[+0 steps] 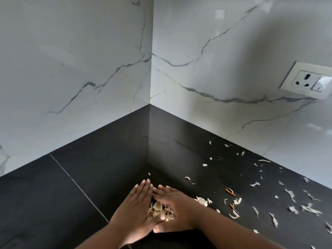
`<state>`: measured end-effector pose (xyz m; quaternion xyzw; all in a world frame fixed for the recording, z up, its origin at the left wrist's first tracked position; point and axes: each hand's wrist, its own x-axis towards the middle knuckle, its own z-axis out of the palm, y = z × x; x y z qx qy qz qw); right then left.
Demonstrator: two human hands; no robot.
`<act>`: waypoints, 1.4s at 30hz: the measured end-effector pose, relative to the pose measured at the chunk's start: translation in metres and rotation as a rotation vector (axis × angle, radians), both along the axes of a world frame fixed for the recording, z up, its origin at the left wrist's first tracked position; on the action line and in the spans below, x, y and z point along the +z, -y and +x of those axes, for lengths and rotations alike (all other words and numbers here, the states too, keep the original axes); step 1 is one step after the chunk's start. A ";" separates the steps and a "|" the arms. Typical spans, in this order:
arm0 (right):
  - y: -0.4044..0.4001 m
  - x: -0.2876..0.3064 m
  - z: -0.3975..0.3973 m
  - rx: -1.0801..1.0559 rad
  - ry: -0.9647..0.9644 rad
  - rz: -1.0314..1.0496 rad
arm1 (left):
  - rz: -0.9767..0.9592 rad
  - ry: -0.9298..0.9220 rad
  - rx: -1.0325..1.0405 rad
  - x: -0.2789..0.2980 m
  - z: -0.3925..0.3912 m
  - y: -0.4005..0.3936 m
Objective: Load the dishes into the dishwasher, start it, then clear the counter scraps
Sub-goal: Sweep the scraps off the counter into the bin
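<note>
A small heap of pale peel scraps (159, 210) lies on the black counter (75, 186) between my two hands. My left hand (133, 211) stands on edge at the heap's left, fingers straight. My right hand (177, 209) lies at the heap's right, fingers straight, and its fingertips meet those of the left hand beyond the heap. The thumbs touch in front of it. More white peel flakes (273, 200) and a few orange slivers (230, 192) are strewn over the counter to the right. No dishwasher or dishes are in view.
Two white marble walls meet in a corner (151, 78) behind the counter. A wall socket with a switch (308, 80) sits on the right wall. A thin seam (75, 184) runs across the counter on the left.
</note>
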<state>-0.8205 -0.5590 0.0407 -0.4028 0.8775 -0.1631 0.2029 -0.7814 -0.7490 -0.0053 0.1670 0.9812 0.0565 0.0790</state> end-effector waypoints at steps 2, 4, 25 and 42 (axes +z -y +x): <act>-0.007 0.002 0.013 -0.015 -0.007 0.030 | -0.017 0.039 0.006 -0.008 0.012 -0.009; -0.015 0.006 0.026 -0.053 -0.034 0.062 | 0.000 0.033 0.055 -0.009 0.020 -0.019; -0.126 -0.022 0.171 -1.002 -0.167 0.242 | 0.112 -0.166 0.383 0.007 0.079 -0.046; -0.287 0.010 0.273 -1.098 -0.142 -0.471 | 0.159 -0.202 0.360 0.014 0.193 -0.186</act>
